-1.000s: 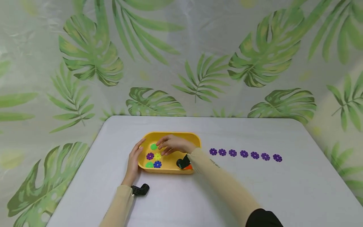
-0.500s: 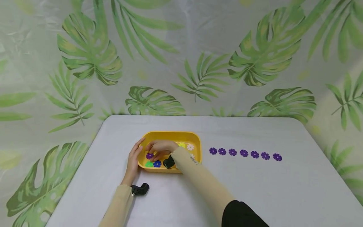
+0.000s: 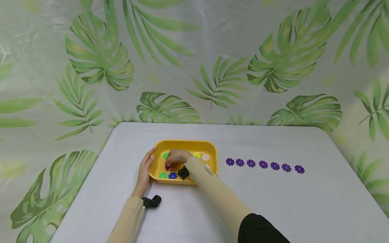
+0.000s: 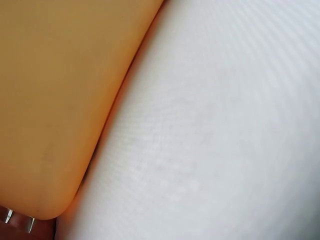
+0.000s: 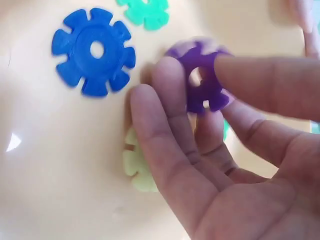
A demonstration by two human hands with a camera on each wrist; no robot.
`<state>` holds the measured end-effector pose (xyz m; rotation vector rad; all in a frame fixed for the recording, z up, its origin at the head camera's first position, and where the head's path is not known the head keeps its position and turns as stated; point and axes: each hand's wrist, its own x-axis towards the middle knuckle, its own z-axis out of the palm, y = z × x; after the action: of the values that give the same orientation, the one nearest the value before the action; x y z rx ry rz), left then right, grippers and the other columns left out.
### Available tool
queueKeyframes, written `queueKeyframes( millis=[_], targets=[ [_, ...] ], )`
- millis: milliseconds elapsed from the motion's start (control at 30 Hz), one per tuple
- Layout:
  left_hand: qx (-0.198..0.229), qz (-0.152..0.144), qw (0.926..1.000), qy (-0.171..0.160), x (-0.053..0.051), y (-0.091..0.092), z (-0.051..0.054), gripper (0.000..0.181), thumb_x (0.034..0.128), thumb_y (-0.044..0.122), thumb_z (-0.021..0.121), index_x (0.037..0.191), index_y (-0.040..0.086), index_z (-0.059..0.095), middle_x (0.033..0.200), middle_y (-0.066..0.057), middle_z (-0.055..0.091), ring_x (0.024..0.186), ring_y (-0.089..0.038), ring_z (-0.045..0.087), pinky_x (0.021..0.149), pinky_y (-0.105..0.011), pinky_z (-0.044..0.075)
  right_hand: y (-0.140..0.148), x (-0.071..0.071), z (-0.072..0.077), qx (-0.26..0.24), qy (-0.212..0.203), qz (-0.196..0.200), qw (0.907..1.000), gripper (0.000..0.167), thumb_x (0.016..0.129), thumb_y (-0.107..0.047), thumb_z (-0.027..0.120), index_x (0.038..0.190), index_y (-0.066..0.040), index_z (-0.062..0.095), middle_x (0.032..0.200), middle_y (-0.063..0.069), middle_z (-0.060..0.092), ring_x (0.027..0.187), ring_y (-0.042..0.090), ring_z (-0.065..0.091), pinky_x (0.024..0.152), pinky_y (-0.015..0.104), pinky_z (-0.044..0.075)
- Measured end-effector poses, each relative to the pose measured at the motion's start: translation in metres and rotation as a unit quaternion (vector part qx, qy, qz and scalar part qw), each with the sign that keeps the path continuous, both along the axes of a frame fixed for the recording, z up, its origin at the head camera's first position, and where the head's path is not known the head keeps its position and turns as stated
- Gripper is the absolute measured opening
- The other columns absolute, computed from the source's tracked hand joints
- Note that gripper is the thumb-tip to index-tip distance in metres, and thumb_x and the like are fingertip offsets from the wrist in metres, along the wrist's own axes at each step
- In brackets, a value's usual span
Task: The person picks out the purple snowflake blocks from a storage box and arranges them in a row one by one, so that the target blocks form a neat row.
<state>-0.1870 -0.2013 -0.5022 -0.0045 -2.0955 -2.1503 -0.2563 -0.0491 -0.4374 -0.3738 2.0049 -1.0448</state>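
Note:
My right hand point(image 3: 177, 158) is inside the yellow tray point(image 3: 189, 143), pinching a purple snowflake disc point(image 5: 209, 91) between thumb and fingers. The right wrist view shows the disc lifted at a tilt, partly covered by the thumb. Beside it lie a blue snowflake disc point(image 5: 95, 52) and a green snowflake disc point(image 5: 147, 12); a pale yellow one point(image 5: 137, 165) is half hidden behind my fingers. My left hand point(image 3: 144, 170) holds the tray's left side at the rim. In the left wrist view, the tray's outer wall point(image 4: 60, 100) fills the left, with only bits of fingers below it.
Right of the tray, several purple snowflake discs point(image 3: 263, 164) lie in a row on the white table point(image 3: 258, 199). White discs point(image 3: 205, 157) and a yellow one point(image 3: 196, 155) sit at the tray's right end. A leaf-patterned sheet point(image 3: 212, 67) rises behind the table.
My right hand has moved left within the tray, and its fingers have come together on the purple disc. The left hand keeps its place at the tray's side.

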Motion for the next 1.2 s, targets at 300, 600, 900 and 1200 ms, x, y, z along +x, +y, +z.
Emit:
queueKeyframes(
  millis=[300, 600, 900, 1200],
  targets=[
    [0.003, -0.004, 1.0000, -0.005, -0.001, 0.000, 0.001, 0.040, 0.1047, 0.016, 0.034, 0.143, 0.010, 0.044, 0.150, -0.001, 0.036, 0.139, -0.013, 0.025, 0.114, -0.029, 0.019, 0.029, -0.011, 0.012, -0.047, 0.008, -0.038, 0.9981, 0.009, 0.094, -0.001, 0.054, 0.101, 0.003, 0.058, 0.074, 0.010, 0.059, 0.056, 0.015, 0.057, 0.066, 0.031, 0.057],
    [0.000, -0.015, 0.9998, -0.016, 0.012, 0.006, 0.027, 0.042, 0.1041, 0.011, 0.032, 0.145, 0.004, 0.039, 0.152, -0.008, 0.031, 0.141, -0.019, 0.022, 0.115, -0.033, 0.018, 0.097, -0.018, 0.045, -0.146, 0.045, 0.007, 0.9882, 0.022, 0.095, -0.003, 0.053, 0.115, 0.006, 0.054, 0.087, 0.011, 0.062, 0.067, 0.017, 0.060, 0.073, 0.037, 0.057],
    [-0.005, -0.011, 0.9998, -0.013, 0.014, 0.006, 0.028, 0.042, 0.1041, 0.012, 0.034, 0.144, 0.005, 0.040, 0.152, -0.007, 0.032, 0.141, -0.018, 0.023, 0.115, -0.031, 0.017, 0.202, -0.015, 0.038, -0.157, 0.082, -0.060, 0.9824, 0.029, 0.096, -0.009, 0.054, 0.119, 0.007, 0.053, 0.090, 0.012, 0.059, 0.072, 0.020, 0.058, 0.073, 0.037, 0.056],
    [-0.015, -0.013, 0.9996, -0.021, 0.014, 0.006, 0.028, 0.042, 0.1044, 0.013, 0.033, 0.145, 0.005, 0.039, 0.153, -0.007, 0.031, 0.142, -0.019, 0.020, 0.116, -0.035, 0.015, 0.327, 0.004, 0.011, -0.128, 0.094, -0.153, 0.9754, 0.033, 0.101, -0.014, 0.048, 0.125, 0.009, 0.046, 0.093, 0.010, 0.055, 0.082, 0.023, 0.058, 0.083, 0.041, 0.053]
  ],
)
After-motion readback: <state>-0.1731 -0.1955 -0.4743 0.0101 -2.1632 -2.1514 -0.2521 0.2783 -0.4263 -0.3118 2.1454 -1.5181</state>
